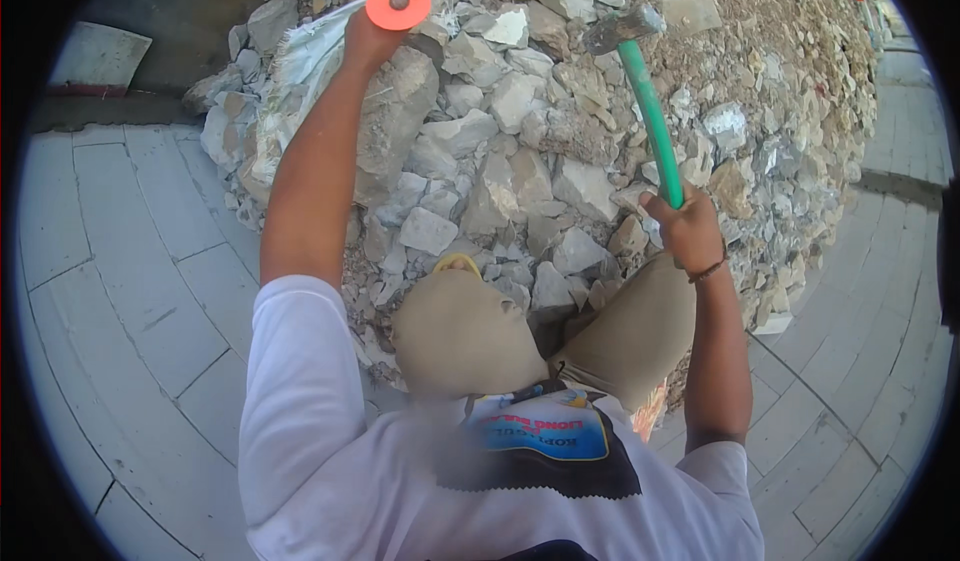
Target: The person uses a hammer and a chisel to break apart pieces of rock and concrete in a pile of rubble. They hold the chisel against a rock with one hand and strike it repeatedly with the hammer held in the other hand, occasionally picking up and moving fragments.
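Observation:
At the top, left of the middle, my left hand is closed beneath an orange round guard. A metal head shows at the guard's centre, and the rest of that tool, perhaps a chisel, is hidden. My right hand grips the green handle of a hammer. The hammer's steel head is raised at the upper right, over the rubble as seen from above. Broken stones lie between both hands. A large rock sits just below my left hand, beside a frayed white woven sack.
The rubble heap spreads far to the right, with finer debris there. Grey paving slabs border it on both sides. A pale panel lies at the upper left. My bent knees are close against the stones.

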Demonstrator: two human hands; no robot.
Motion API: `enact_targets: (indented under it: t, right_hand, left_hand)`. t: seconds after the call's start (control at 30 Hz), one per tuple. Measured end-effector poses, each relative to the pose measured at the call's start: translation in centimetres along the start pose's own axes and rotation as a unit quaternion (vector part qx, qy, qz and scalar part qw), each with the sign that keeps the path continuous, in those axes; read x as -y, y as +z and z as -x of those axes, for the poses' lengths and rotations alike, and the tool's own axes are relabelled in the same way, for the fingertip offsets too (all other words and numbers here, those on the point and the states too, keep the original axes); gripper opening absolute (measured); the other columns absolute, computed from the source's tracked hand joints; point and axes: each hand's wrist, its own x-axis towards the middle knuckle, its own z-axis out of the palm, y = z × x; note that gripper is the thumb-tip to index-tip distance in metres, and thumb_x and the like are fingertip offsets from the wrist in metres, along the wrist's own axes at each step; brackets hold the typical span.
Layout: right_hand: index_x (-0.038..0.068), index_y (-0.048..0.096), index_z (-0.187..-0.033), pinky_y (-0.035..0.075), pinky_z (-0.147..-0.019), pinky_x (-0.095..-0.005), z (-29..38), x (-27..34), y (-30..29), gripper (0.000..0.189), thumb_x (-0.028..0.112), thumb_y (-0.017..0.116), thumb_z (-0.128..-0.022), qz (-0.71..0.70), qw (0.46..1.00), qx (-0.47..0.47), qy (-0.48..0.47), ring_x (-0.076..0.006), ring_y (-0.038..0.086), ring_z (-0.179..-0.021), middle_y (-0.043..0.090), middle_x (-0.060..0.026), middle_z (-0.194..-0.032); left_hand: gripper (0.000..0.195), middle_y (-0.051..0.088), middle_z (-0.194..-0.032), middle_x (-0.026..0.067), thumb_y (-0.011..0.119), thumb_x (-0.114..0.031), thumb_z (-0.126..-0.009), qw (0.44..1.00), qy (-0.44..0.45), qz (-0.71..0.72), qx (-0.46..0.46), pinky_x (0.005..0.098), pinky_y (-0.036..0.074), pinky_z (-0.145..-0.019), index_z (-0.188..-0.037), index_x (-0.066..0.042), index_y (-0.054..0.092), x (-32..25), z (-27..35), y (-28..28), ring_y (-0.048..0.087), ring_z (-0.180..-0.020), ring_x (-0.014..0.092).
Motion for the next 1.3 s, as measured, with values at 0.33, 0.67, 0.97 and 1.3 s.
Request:
enact_targets:
  t: [0.33, 0.67, 0.97, 1.3]
  right_hand:
    - [0.004, 0.051, -0.088, 0.033, -0.035, -0.0234, 10.3, -10.3, -5.9, 0.026, 0.028, 0.059, -0.095, -0.064, 0.969, -0.083, 0.223, -0.0061, 0.041, -0.039, 0.045, 0.0023, -0.055]
    - [0.012, 0.046, -0.142, 0.053, -0.065, -0.0340, -11.6, -6.5, 1.3, 0.051, 0.016, 0.054, -0.092, 0.299, 0.947, 0.113, 0.006, -0.0229, 0.066, -0.067, 0.068, -0.0149, -0.083]
    - [0.018, 0.057, -0.131, 0.057, -0.067, -0.0376, -20.7, 2.8, 1.3, 0.047, 0.005, 0.044, -0.088, 0.458, 0.840, 0.256, 0.141, -0.0272, 0.071, -0.081, 0.068, -0.0163, -0.101]
    - [0.019, 0.050, -0.140, 0.053, -0.074, -0.0374, -17.4, 4.6, -3.4, 0.048, 0.019, 0.051, -0.092, 0.400, 0.870, 0.261, 0.122, -0.0234, 0.067, -0.077, 0.067, -0.0150, -0.104]
  left_hand:
    - [0.019, 0.067, -0.093, 0.0058, 0.066, -0.015, -0.088, 0.919, -0.146, 0.328, -0.161, 0.0327, 0.052, -0.073, -0.103, -0.003, 0.065, 2.6, 2.5, -9.5, 0.064, -0.084, 0.015]
    - [0.026, 0.070, -0.098, 0.0051, 0.068, -0.017, -0.089, 0.994, 0.013, 0.079, 0.068, 0.0273, 0.048, -0.080, -0.107, 0.001, 0.067, -4.5, -2.8, -6.3, 0.063, -0.087, 0.011]
    - [0.042, 0.069, -0.103, 0.0198, 0.069, -0.035, -0.083, 0.948, -0.152, -0.186, 0.210, 0.0427, 0.050, -0.083, -0.113, -0.006, 0.066, -0.7, 3.4, -8.7, 0.064, -0.102, 0.038]
    - [0.046, 0.069, -0.094, 0.0215, 0.068, -0.048, -0.079, 0.919, -0.187, -0.258, 0.232, 0.0477, 0.051, -0.075, -0.097, -0.006, 0.070, 2.0, 3.5, -8.2, 0.065, -0.092, 0.041]
